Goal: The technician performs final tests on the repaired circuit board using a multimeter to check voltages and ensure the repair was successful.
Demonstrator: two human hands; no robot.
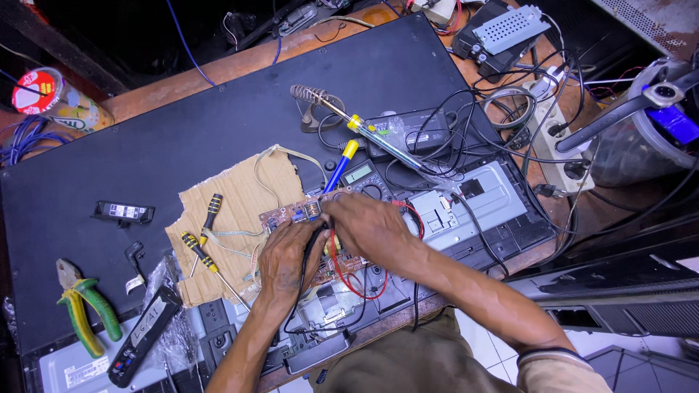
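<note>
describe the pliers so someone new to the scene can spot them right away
Start at the big black panel covering the bench and go to its near-left corner. The pliers lie there, far left of both hands, beside a black remote. Their green and yellow handles are unique here; the screwdrivers are black and yellow.

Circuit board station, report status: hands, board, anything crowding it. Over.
Left hand and right hand both on the circuit board, gripping probe leads. Board lies on torn cardboard. Screwdrivers and multimeter crowd it.

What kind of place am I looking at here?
Most likely an electronics repair bench. A soldering iron rests on its stand, a multimeter lies by the circuit board that both hands work on, and screwdrivers and pliers lie about.
</note>
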